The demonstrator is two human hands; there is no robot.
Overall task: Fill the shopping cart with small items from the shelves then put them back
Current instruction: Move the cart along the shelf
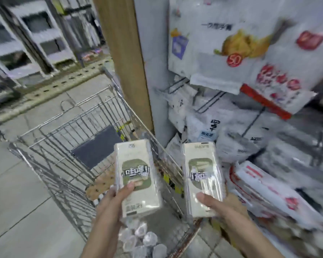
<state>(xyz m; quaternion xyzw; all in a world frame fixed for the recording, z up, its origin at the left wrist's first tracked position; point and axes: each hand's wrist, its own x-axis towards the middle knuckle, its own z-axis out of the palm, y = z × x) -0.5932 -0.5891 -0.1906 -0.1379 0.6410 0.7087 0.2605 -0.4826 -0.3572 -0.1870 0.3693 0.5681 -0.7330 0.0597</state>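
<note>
Each hand grips 1 cream pack by its lower end: left hand (113, 197) closed on the left pack (136, 175) over the wire cart (67, 146), right hand (218, 203) closed on the right pack (202, 175) beside the shelf goods (268, 183). They look light, soft, film-slick, so hold across the width

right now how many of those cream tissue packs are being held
2. One tissue pack is in the left hand, over the cart. The other tissue pack is in the right hand, nearer the shelves. More may be hidden.
</note>
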